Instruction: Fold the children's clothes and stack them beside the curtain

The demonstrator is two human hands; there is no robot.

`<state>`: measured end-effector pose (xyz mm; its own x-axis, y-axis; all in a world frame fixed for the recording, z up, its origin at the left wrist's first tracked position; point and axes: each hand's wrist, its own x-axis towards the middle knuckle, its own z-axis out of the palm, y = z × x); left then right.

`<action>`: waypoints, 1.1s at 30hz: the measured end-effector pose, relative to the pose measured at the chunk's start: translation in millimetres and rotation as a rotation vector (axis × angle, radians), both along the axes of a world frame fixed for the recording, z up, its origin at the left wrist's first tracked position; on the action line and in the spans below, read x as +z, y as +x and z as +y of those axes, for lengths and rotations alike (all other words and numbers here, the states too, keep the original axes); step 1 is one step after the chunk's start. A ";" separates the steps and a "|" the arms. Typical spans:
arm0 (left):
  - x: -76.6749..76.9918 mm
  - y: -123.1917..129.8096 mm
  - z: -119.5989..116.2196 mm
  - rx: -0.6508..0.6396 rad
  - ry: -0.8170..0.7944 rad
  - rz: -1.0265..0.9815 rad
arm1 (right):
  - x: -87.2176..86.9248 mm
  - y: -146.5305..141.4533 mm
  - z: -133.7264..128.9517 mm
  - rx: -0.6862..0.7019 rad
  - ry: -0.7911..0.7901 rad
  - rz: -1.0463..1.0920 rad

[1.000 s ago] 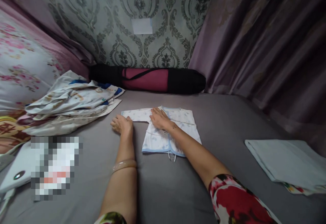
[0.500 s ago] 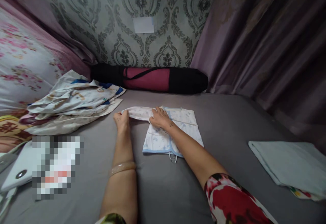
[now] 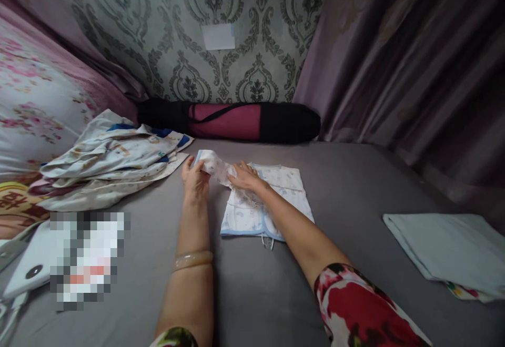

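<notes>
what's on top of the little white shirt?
The right hand is on the shirt, where the sleeve meets the body; the right forearm hides part of its hem. Fabric beneath the hand can't be seen.

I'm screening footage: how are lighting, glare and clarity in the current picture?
In the head view, light is dim, the right-hand curtain darkening toward the edge; in that view, a small glint marks the bangle, print on the garment looks soft, and pixelation covers part of the left side.

Right of the small shirt (image 3: pixel 242 220), there is room to pass over the gray sheet (image 3: pixel 343 200) to the folded cloth (image 3: pixel 453 247). The cloth pile (image 3: pixel 106 157) lies just beside the left grip (image 3: pixel 193 165); beyond, a long bag (image 3: pixel 236 127) bars the way, its height hard to judge.
</notes>
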<state>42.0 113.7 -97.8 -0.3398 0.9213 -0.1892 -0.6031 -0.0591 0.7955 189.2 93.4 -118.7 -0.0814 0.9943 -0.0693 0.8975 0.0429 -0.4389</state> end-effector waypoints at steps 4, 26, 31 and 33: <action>5.1 17.8 -4.4 -0.039 0.069 0.039 | 12.7 24.2 -8.7 -0.247 0.074 0.508; -19.3 38.4 -17.6 -0.399 0.205 0.717 | 11.8 72.2 -43.0 -0.547 -0.243 1.594; -44.4 40.7 -10.9 -0.447 0.211 0.886 | -2.4 73.5 -37.4 -0.550 -0.006 1.243; -55.0 44.8 -11.7 -0.473 0.231 0.856 | -7.1 78.5 -35.5 -0.538 0.067 1.054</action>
<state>86.7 102.0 -152.8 0.1329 0.9801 0.1476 0.1652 -0.1688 0.9717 267.7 57.9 -125.8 0.3623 0.9174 -0.1648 0.0041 -0.1784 -0.9839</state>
